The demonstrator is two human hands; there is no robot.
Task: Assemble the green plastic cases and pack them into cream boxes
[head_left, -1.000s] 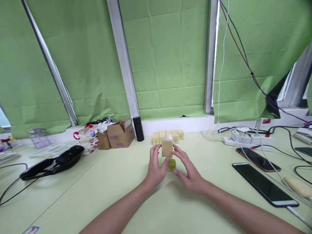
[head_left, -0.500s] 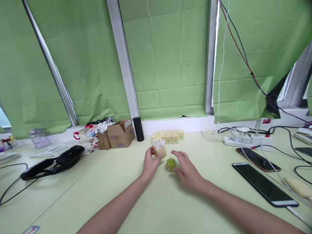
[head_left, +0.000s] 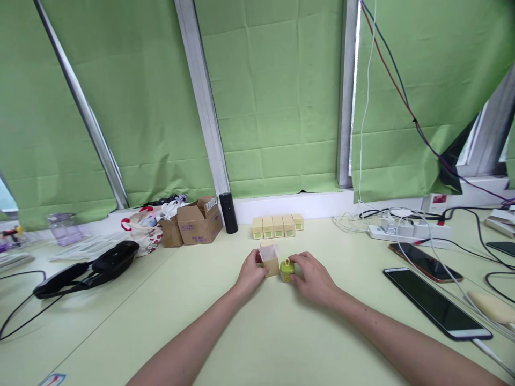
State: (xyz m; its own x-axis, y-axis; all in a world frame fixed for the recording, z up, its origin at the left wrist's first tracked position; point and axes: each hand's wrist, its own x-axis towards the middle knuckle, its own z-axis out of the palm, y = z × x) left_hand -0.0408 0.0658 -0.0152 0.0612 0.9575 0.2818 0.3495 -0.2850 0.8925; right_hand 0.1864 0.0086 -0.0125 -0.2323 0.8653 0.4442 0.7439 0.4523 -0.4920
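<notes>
My left hand (head_left: 254, 271) is closed on a small cream cardboard box (head_left: 271, 266) whose white flaps stand open at the top; the box looks upright on the table. Just right of it is a small jar (head_left: 287, 271) with a green lid and a little loop on top. The thumb and fingers of my right hand (head_left: 311, 276) grip this jar from its right side. Behind both hands, several small cream boxes (head_left: 278, 228) with green-framed labels stand in a row.
An open brown carton (head_left: 200, 222) and a black cylinder (head_left: 228, 213) stand at the back left. Black headgear (head_left: 96, 265) lies on the left. To the right are a white-framed phone (head_left: 436, 303), a darker phone (head_left: 425, 262), a power strip (head_left: 418, 233) and loose cables.
The open box has come down and slightly right, and is more upright. My right hand has closed on the jar, which has shifted a little right. More of the back row shows.
</notes>
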